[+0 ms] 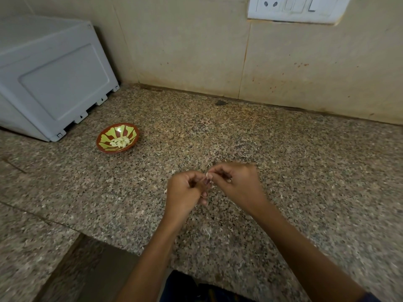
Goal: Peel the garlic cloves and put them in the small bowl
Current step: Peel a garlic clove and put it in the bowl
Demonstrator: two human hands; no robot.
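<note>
Speckled granite [283, 149] forms the counter, backed by beige wall tiles [185, 51] marked with reddish spots. Far to the left of the grip, a white plastic appliance [52, 79] is seen, cut off by the frame edge; what it is cannot be told. Nearer the grip, but still well apart to its upper left, a small bowl [117, 137] is set, round and shallow, red-brown with yellow-green petal shapes, and a little heap of pale peeled cloves [119, 142] is held in it. At the centre, the left hand [185, 192] is curled, its fingertips brought against those of the right hand [237, 184]. A small pale garlic clove [207, 175] is pinched between the two, mostly hidden by the fingers and blurred. A pale scrap of skin [207, 232] is seen on the counter below the grip. Above and to the right, a white socket plate [296, 9] is cut off at the top.
</note>
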